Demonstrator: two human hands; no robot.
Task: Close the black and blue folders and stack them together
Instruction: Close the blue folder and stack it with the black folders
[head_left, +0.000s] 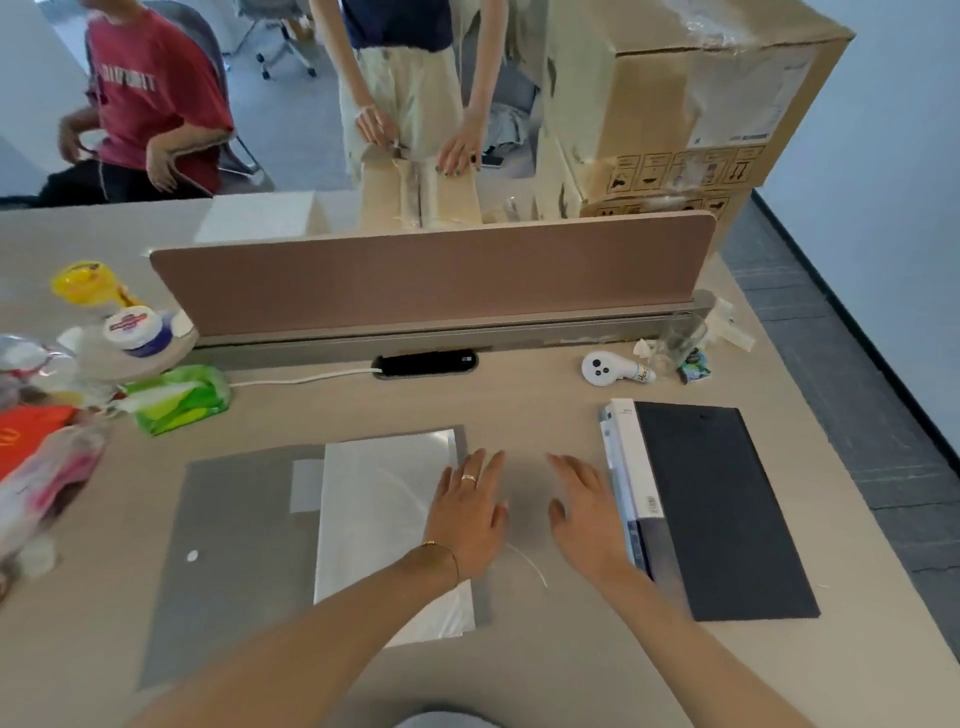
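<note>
Two folders lie on the desk (545, 405): a grey-looking one (234, 561) spread open at left with clear sleeves showing, and a black one (727, 509) shut at right. Two hands hover flat, fingers spread, gripping nothing. The left hand (470, 512) overlaps the open folder's right edge, and the right hand (589, 512) sits just beside the black folder's spine.
</note>
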